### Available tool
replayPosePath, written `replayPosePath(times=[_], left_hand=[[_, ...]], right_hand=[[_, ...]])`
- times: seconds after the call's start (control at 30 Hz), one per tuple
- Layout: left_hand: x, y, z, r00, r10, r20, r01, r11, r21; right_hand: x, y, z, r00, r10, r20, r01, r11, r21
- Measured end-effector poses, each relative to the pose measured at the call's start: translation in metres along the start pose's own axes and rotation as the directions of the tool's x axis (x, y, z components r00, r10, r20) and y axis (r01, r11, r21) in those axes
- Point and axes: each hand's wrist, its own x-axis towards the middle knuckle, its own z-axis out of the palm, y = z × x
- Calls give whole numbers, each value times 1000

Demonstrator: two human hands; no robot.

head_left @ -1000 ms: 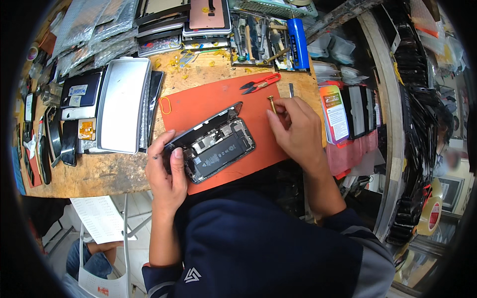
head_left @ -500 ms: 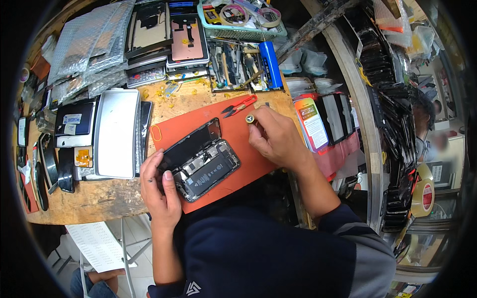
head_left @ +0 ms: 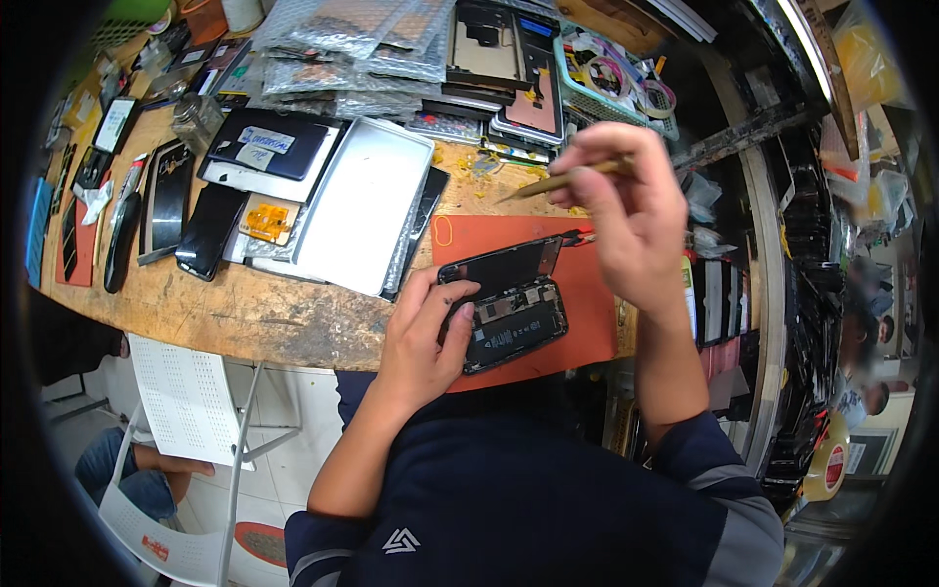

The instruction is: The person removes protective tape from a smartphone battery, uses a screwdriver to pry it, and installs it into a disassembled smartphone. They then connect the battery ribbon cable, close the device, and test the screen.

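An opened smartphone (head_left: 523,333) lies on the orange mat (head_left: 592,303), its dark battery and inner boards showing. Its screen panel (head_left: 499,269) is tilted up along the far side. Around the phone's left end closes my left hand (head_left: 416,338), thumb on the near part and fingers by the raised panel. My right hand (head_left: 636,210) grips a slim brass-coloured screwdriver (head_left: 548,184) in the air beyond the phone, its pointed tip to the left. Red-handled snips (head_left: 577,237) lie behind the phone, mostly hidden by the panel and my right hand.
A yellow rubber band (head_left: 443,230) rests on the mat's far left corner. Left of it sit a white tray (head_left: 377,196), a black phone (head_left: 207,235) and other parts. Bubble-wrapped packs (head_left: 342,73) and a green basket (head_left: 577,98) stand behind. A white chair (head_left: 186,391) is below left.
The view has swung left. My right hand has lifted and moved to the far side, and the screwdriver now points left. My left hand still holds the phone's left end; its screen panel stands more upright.
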Motion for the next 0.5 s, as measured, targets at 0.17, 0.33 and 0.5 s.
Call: replayPosePath(times=[0.17, 0.33, 0.5], left_hand=[[-1, -7, 3, 1000, -16, -13, 15, 999, -29], [-1, -8, 4, 1000, -6, 2, 6, 999, -50], [1, -5, 2, 1000, -12, 15, 13, 998, -66]], right_hand=[[42, 23, 85, 953, -233, 192, 259, 958, -123], [46, 44, 115, 939, -205, 274, 253, 955, -152], [41, 44, 114, 939, -241, 244, 277, 953, -125]])
